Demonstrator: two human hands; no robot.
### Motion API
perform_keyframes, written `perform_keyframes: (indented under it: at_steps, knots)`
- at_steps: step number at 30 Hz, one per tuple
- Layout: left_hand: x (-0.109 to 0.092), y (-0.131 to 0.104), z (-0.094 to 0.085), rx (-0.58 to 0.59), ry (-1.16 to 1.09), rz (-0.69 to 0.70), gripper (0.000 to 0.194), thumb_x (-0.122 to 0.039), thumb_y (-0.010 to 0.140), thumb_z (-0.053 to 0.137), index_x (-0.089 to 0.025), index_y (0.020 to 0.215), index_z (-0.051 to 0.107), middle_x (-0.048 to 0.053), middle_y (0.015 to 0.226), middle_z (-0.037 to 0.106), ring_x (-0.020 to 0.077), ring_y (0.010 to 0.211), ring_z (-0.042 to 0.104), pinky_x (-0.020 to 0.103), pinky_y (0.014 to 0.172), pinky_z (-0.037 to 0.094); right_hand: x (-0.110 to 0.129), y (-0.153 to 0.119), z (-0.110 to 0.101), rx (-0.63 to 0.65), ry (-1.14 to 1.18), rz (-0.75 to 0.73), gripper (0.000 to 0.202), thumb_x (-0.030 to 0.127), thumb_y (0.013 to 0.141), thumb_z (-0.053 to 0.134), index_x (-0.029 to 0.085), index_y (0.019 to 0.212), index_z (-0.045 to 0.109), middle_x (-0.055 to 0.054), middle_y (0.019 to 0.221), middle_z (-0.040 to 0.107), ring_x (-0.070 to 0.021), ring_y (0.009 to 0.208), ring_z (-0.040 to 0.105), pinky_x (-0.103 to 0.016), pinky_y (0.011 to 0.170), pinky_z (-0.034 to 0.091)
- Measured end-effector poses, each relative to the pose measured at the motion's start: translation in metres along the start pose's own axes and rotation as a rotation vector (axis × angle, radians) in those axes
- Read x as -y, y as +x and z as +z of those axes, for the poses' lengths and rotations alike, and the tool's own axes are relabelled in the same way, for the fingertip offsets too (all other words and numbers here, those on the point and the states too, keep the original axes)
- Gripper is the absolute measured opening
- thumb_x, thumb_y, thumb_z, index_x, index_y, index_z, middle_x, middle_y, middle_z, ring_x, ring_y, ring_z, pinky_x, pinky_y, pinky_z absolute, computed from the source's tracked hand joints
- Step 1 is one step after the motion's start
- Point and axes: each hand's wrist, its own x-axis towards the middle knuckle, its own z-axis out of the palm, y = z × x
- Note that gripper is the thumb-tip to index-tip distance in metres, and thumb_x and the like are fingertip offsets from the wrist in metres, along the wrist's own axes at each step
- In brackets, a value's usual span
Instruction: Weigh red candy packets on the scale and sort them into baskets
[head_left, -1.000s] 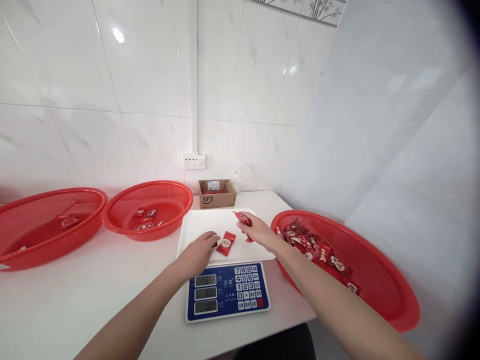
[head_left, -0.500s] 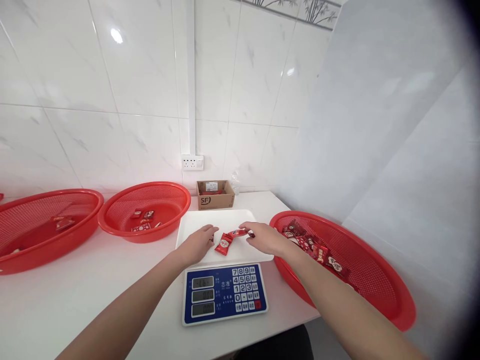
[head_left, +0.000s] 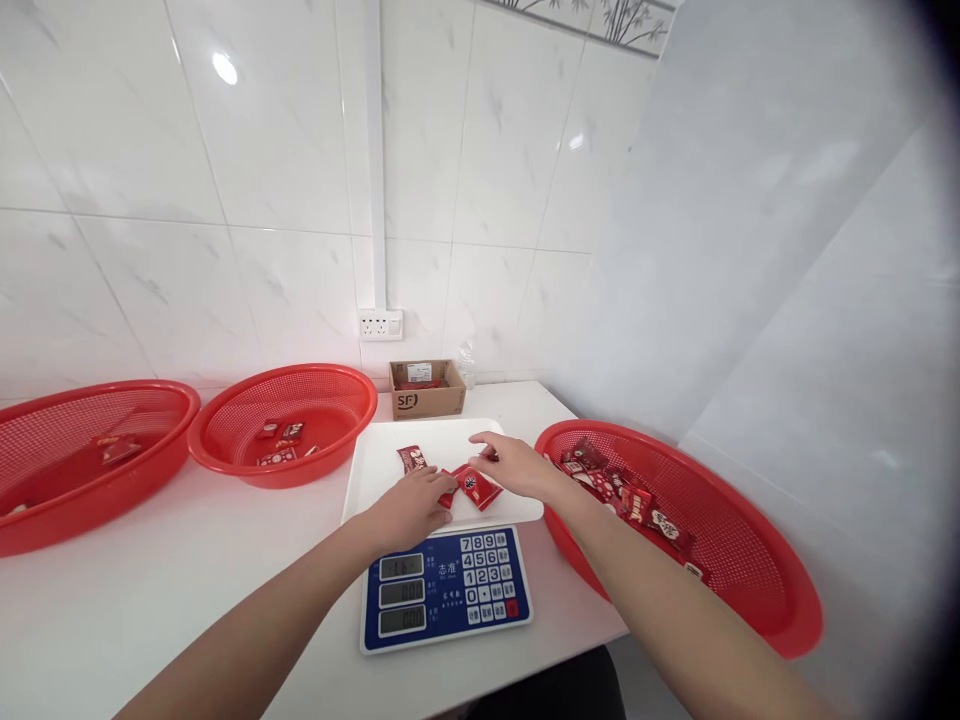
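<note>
Left hand (head_left: 411, 505): on middle packet (head_left: 448, 486), grip I cannot tell
Right hand (head_left: 516, 466): fingers parted near right packet (head_left: 478, 489)
Pan (head_left: 370, 475): under both, plus dark packet (head_left: 411, 458)
Box (head_left: 429, 403): behind pan

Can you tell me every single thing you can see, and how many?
Packets: three visible, red, on the pan; more in the baskets, overlapping
Scale: one, white and blue, on the table
Baskets: three, red, two left, one right
Box: one, brown, behind the scale
Socket: one, white, on the wall
Table: one, white, under the scale
Black shape: one, unclear, below the table edge
Left hand: one, bare, on a packet
Right hand: one, bare, over the pan
</note>
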Motion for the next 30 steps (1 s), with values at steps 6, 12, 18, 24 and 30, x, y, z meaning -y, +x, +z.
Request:
perform_keyframes:
  at_steps: [6,12,18,24,30]
  knots:
    - [0.004,-0.017,-0.013,0.041,-0.034,0.011,0.023,-0.033,0.086,0.05,-0.021,0.102,0.061,0.007,0.102,0.064,0.0242,0.097,0.056,0.035,0.084,0.043,0.007,0.03,0.011,-0.075,0.161,-0.007,0.048,0.045,0.09,0.041,0.017,0.129,0.047,-0.01,0.114,0.063,-0.0182,0.102,0.059,-0.031,0.088,0.044]
    - [0.014,-0.029,-0.018,-0.023,-0.121,-0.035,0.025,-0.041,0.088,0.046,-0.023,0.096,0.061,0.005,0.108,0.062,0.022,0.105,0.054,0.032,0.087,0.043,0.021,0.029,0.019,-0.024,0.149,-0.094,0.059,0.047,0.091,0.034,0.015,0.139,0.032,-0.014,0.139,0.044,-0.0202,0.125,0.044,-0.032,0.099,0.037]
    - [0.028,-0.027,-0.012,-0.054,-0.073,-0.113,0.035,-0.035,0.088,0.046,-0.022,0.12,0.053,0.009,0.129,0.052,0.0243,0.119,0.047,0.036,0.097,0.039,0.014,-0.001,0.018,0.089,-0.036,-0.142,0.043,0.027,0.081,0.054,0.017,0.122,0.057,-0.013,0.13,0.053,-0.0261,0.118,0.049,-0.038,0.1,0.035]
    - [0.018,-0.012,-0.007,0.011,-0.052,-0.121,0.034,-0.034,0.088,0.043,-0.022,0.118,0.055,0.009,0.118,0.059,0.0253,0.106,0.056,0.037,0.087,0.045,0.005,-0.024,0.023,0.128,-0.126,-0.157,0.035,0.019,0.08,0.051,0.018,0.114,0.062,-0.011,0.118,0.06,-0.0253,0.109,0.055,-0.036,0.094,0.04]
    - [0.015,0.005,-0.005,-0.061,-0.088,-0.112,0.042,-0.037,0.086,0.049,-0.023,0.126,0.048,0.009,0.137,0.047,0.0252,0.128,0.04,0.039,0.101,0.035,-0.004,-0.037,0.022,0.149,-0.099,-0.21,0.042,0.023,0.081,0.053,0.024,0.123,0.056,-0.008,0.131,0.052,-0.0239,0.121,0.046,-0.035,0.1,0.035]
